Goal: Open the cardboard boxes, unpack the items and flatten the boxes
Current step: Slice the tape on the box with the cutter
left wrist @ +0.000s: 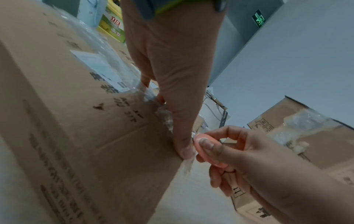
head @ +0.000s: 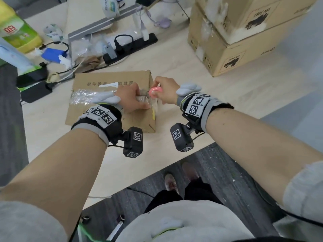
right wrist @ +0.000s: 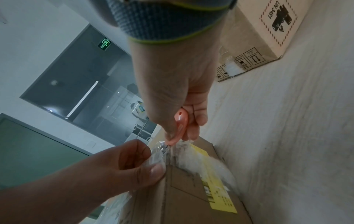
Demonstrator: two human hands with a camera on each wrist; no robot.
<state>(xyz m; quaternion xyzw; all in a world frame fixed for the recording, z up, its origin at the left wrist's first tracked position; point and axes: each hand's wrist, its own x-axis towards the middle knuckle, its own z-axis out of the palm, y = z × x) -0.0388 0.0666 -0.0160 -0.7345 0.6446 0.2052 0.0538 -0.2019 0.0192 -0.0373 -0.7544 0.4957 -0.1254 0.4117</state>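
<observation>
Opening step underway. Cardboard box [head: 111, 100] lying centre frame on the desk [head: 174, 67]. Left hand [head: 130, 98] pinching clear tape [head: 83, 96] at the box's right edge; right hand [head: 165, 90] gripping a pink cutter [head: 155, 91] against it. Next: likely slicing along the seam, clear of the left thumb.

Both forearms reach forward, bare, with marker bands at the wrists. The left hand [head: 130, 98] has fingers curled, thumb and fingers pinching. Just beside it, the right hand [head: 165, 89] is closed in a pinch grip, thumb on top.
</observation>
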